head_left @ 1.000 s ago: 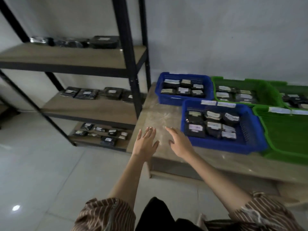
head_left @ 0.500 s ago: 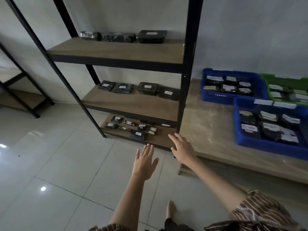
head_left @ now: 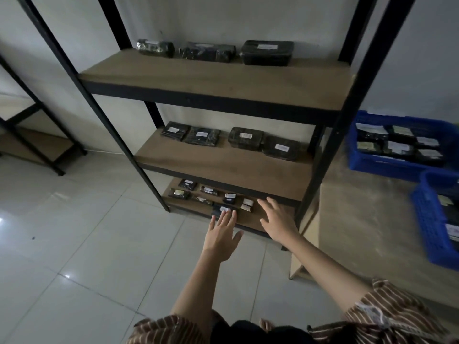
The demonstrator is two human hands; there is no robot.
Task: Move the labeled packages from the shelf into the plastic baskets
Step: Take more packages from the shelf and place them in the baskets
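left hand [head_left: 221,235]: fingers spread, empty, over the floor by the bottom board
right hand [head_left: 279,223]: fingers spread, empty, over the bottom board
packages [head_left: 224,209]: small ones just beyond the fingertips; more on upper boards of the shelf [head_left: 218,81]
baskets [head_left: 395,165]: blue, on the worktop [head_left: 360,219] to the right

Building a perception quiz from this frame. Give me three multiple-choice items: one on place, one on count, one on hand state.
1. Which shelf level are the hands nearest?
A top B middle C bottom
2. How many packages lie on the middle shelf?
A two B four C seven
3. What do the hands hold?
A nothing B a package each C a basket

Key: C, the left hand and right hand reach at the bottom shelf. B, four labeled packages sit along the back of the middle shelf. A, both hands are open with fingers spread.
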